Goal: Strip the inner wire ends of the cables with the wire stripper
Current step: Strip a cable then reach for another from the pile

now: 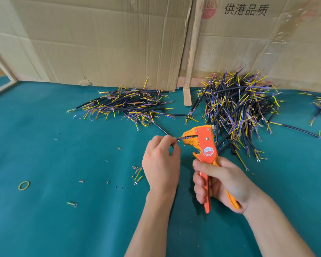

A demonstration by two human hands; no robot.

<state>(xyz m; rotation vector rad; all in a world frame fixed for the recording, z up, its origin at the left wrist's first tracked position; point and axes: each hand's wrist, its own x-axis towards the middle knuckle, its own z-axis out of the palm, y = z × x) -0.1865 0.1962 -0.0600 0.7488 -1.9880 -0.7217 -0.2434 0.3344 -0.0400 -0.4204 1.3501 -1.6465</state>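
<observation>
Two hands share the work: the left hand (160, 162) pinches a black cable (160, 129) so its coloured inner wires feed into the orange wire stripper (202, 143), whose handles the right hand (220, 181) grips. Cable piles (235, 106) lie far right on the green surface (63, 210), within reach for the next pick.

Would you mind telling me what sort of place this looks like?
Probably a small workshop bench for hand cable assembly: heaps of cut cables, an orange wire stripper in use, a green-covered table walled by flattened cardboard.
</observation>
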